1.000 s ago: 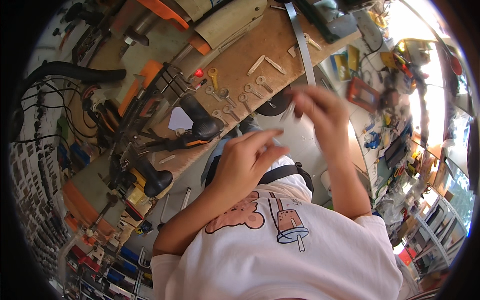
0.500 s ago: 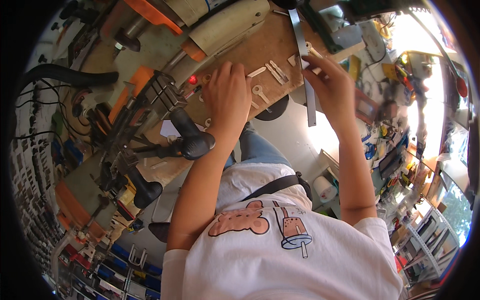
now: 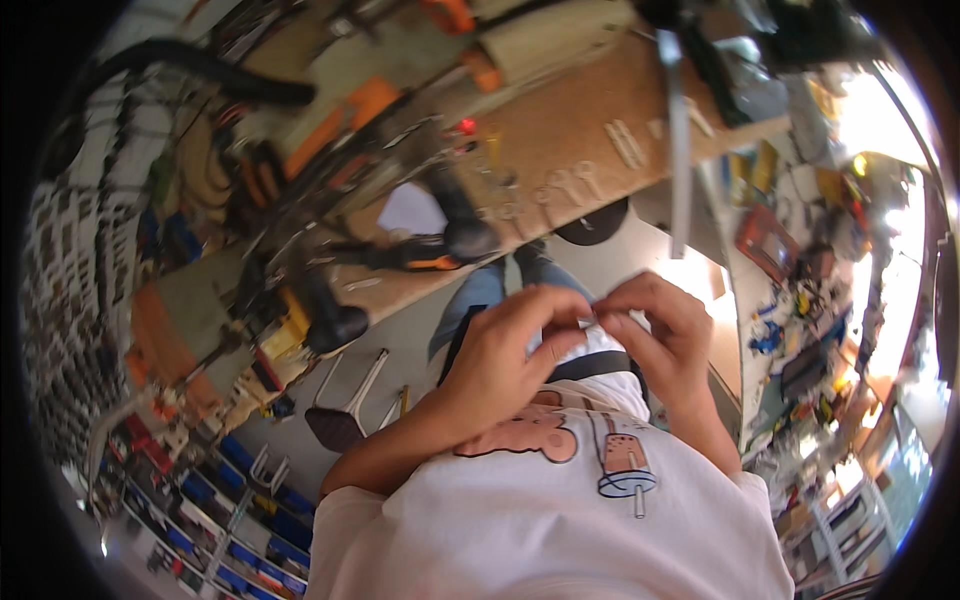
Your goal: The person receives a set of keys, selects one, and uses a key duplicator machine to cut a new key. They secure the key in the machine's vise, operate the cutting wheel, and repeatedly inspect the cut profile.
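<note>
Drawn back from the desk [image 3: 550,130] since half a second ago, the left hand [image 3: 520,340] and right hand [image 3: 658,330] now meet before the white shirt [image 3: 560,520], and the keys [image 3: 586,178] near the desk's front edge are uncovered. At the left, one black handle [image 3: 337,325] and, further right, a second black handle [image 3: 467,235] crowd that edge, leaving little room beside them. The left forearm slants up from the lower left with the elbow out wide, its fingers curled toward the other hand. Beyond the fingertips, a strip of pale floor [image 3: 640,235] lies open between the hands and the desk. Thumbs and forefingers come together at the middle; blur and overlap hide whether anything small is pinched there, so the state of either grip cannot be told. Right of the keys, two slim pale pieces [image 3: 625,145] lie side by side on the wood, and a metal strip [image 3: 679,170] sticks out past the edge. The right forearm rises more steeply, leaning inward, its fingers bent toward the left.
</note>
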Available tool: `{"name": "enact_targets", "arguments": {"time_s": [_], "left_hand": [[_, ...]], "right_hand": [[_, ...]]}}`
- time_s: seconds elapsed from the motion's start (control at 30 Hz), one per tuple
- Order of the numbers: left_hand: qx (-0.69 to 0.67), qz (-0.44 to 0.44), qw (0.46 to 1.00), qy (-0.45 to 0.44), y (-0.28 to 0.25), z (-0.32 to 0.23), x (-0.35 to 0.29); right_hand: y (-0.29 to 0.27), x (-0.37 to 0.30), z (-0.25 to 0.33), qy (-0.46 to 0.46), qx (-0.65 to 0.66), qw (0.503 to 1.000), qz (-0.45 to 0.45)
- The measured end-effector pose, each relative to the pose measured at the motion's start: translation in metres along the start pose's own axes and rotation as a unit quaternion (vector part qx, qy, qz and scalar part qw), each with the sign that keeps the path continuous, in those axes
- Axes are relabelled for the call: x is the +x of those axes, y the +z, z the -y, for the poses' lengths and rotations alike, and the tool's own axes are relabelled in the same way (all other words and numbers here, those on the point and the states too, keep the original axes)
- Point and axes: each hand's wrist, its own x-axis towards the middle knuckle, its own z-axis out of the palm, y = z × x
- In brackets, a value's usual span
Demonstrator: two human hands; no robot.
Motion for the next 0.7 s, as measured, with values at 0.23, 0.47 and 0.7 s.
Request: {"name": "enact_targets", "arguments": {"time_s": [0.23, 0.47, 0.7], "left_hand": [[0.348, -0.206, 0.883, 0.237, -0.103, -0.054, -0.002], [0.375, -0.128, 0.905, 0.156, -0.129, -0.024, 0.059], [0.373, -0.111, 0.908, 0.154, -0.129, -0.018, 0.061]], "right_hand": [[0.026, 0.037, 0.046, -0.081, 0.127, 0.988, 0.015], [0.052, 0.051, 0.014, -0.008, 0.055, 0.997, -0.061], [0.072, 0.048, 0.015, 0.005, 0.060, 0.996, -0.068]]}}
